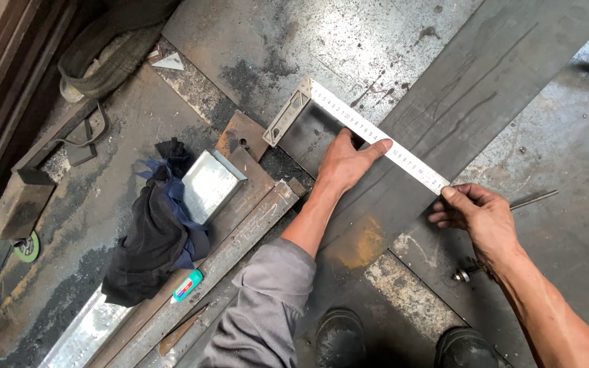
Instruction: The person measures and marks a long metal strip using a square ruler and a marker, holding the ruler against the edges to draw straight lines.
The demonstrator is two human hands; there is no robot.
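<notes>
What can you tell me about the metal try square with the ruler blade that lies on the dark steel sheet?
The metal try square with a pale graduated blade lies flat across the long dark steel sheet. Its thick, worn stock sits at the sheet's left edge, and the thin blade runs diagonally down to the right, reaching the far edge. Small marks line the blade. The left hand presses down on the blade's middle with spread fingers. The right hand touches the blade's free end with its thumb. The tool looks used but straight.
</notes>
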